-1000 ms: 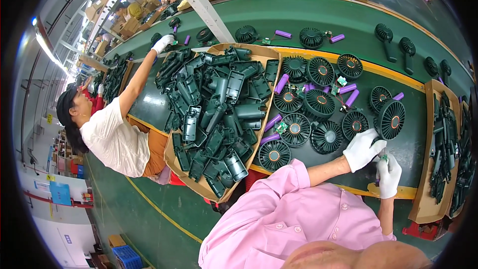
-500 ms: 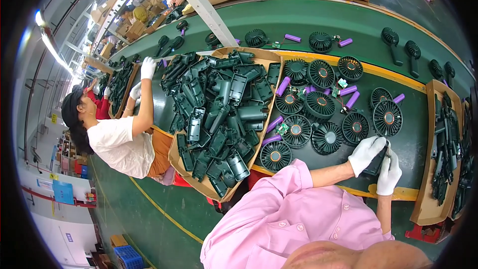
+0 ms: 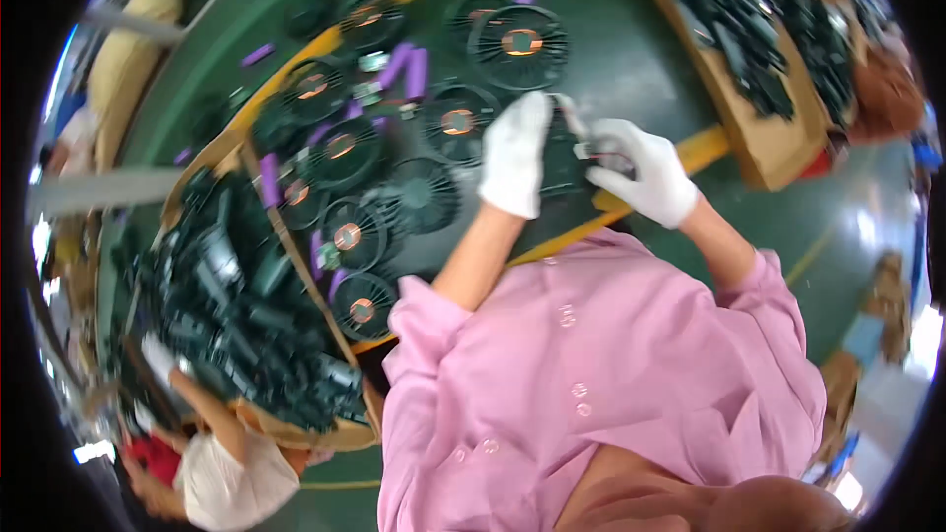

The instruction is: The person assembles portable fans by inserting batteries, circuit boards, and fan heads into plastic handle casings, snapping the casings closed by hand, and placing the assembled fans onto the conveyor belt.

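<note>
no text, label, brand, number or sign can be read in the head view, where fine detail is blurred.

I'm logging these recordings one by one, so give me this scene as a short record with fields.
Left grip: white-gloved, at a dark casing; hold unclear
Right grip: white-gloved, at thin wires; details blurred
Table: dark top, yellow edging
On table: round dark fan heads, purple cylinders
Picture's lower left: left carton with dark shells; person in white top beside it
Picture's upper right: right carton with dark parts
</note>
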`<state>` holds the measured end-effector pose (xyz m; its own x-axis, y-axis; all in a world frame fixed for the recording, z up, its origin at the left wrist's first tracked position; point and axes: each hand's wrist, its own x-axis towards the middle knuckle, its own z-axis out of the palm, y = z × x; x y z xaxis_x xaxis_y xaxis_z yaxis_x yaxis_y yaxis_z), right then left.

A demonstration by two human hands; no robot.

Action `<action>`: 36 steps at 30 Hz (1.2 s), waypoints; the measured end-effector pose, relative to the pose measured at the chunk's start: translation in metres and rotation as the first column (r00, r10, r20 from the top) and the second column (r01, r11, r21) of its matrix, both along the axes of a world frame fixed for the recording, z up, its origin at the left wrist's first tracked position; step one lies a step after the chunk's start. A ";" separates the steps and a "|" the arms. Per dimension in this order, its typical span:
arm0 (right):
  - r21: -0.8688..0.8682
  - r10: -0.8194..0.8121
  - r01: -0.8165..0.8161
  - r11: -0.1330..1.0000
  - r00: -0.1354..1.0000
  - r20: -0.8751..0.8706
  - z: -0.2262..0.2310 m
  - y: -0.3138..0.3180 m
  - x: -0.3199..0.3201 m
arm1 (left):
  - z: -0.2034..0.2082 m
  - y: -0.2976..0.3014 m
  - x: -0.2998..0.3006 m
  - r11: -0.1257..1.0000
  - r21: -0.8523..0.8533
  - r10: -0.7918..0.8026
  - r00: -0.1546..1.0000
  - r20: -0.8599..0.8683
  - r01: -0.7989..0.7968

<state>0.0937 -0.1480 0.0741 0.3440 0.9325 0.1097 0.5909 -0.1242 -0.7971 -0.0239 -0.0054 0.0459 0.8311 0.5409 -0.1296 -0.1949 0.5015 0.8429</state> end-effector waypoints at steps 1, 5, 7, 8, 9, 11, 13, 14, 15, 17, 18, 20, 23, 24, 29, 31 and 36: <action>-0.046 0.020 -0.015 0.999 0.993 0.113 -0.002 0.000 0.004 | 0.004 -0.001 -0.001 0.990 -0.140 -0.037 0.999 0.001 0.036; 0.127 0.059 -0.152 0.980 0.837 0.544 -0.004 0.004 0.017 | -0.004 0.003 0.009 0.984 -0.163 -0.084 0.994 -0.068 0.072; 0.203 0.045 -0.183 0.962 0.839 0.542 -0.006 0.005 0.022 | 0.000 0.003 0.008 0.980 -0.183 -0.098 0.989 -0.110 0.077; 0.218 0.083 -0.226 0.949 0.851 0.519 -0.008 0.005 0.024 | -0.001 0.002 0.008 0.980 -0.187 -0.096 0.989 -0.109 0.075; 0.234 0.121 -0.267 0.935 0.860 0.496 -0.008 0.005 0.026 | -0.002 0.001 0.008 0.976 -0.199 -0.111 0.987 -0.119 0.086; 0.220 0.147 -0.291 0.931 0.851 0.504 -0.007 0.003 0.027 | -0.002 -0.001 0.006 0.972 -0.215 -0.122 0.984 -0.128 0.092; 0.207 0.172 -0.316 0.926 0.840 0.514 0.000 0.004 0.028 | 0.000 0.000 0.004 0.956 -0.233 -0.221 0.961 -0.168 0.180; 0.121 0.246 -0.392 0.912 0.758 0.605 0.009 0.005 0.027 | -0.007 -0.001 0.005 0.960 -0.183 -0.241 0.956 -0.166 0.210; 0.027 0.317 -0.456 0.890 0.660 0.681 0.015 0.006 0.026 | -0.012 -0.003 0.005 0.966 -0.161 -0.231 0.957 -0.176 0.204; -0.022 0.328 -0.462 0.887 0.597 0.732 0.018 0.008 0.027 | -0.009 -0.004 0.005 0.964 -0.177 -0.234 0.951 -0.199 0.200; -0.030 0.345 -0.469 0.883 0.603 0.719 0.019 0.009 0.028 | -0.007 -0.003 0.004 0.964 -0.175 -0.234 0.952 -0.196 0.201; -0.046 0.369 -0.482 0.875 0.603 0.707 0.022 0.011 0.030 | -0.006 -0.004 0.002 0.946 -0.212 -0.287 0.934 -0.211 0.243; -0.032 0.375 -0.513 0.858 0.583 0.720 0.024 0.015 0.029 | -0.014 -0.004 0.001 0.912 -0.326 -0.313 0.937 -0.154 0.251; 0.030 0.320 -0.486 0.873 0.620 0.717 0.022 0.016 0.029 | -0.016 -0.005 0.002 0.910 -0.332 -0.311 0.939 -0.149 0.249; 0.154 0.143 -0.278 0.948 0.806 0.574 -0.001 0.017 0.010 | -0.016 -0.013 0.002 0.924 -0.350 -0.225 0.960 -0.166 0.156; 0.155 0.083 -0.186 0.970 0.857 0.508 -0.008 0.020 0.002 | -0.024 -0.012 0.004 0.992 -0.035 -0.129 0.981 -0.145 0.125; 0.090 0.063 -0.135 0.987 0.830 0.555 0.004 0.027 0.005 | -0.015 -0.012 0.002 0.927 -0.318 -0.254 0.958 -0.136 0.201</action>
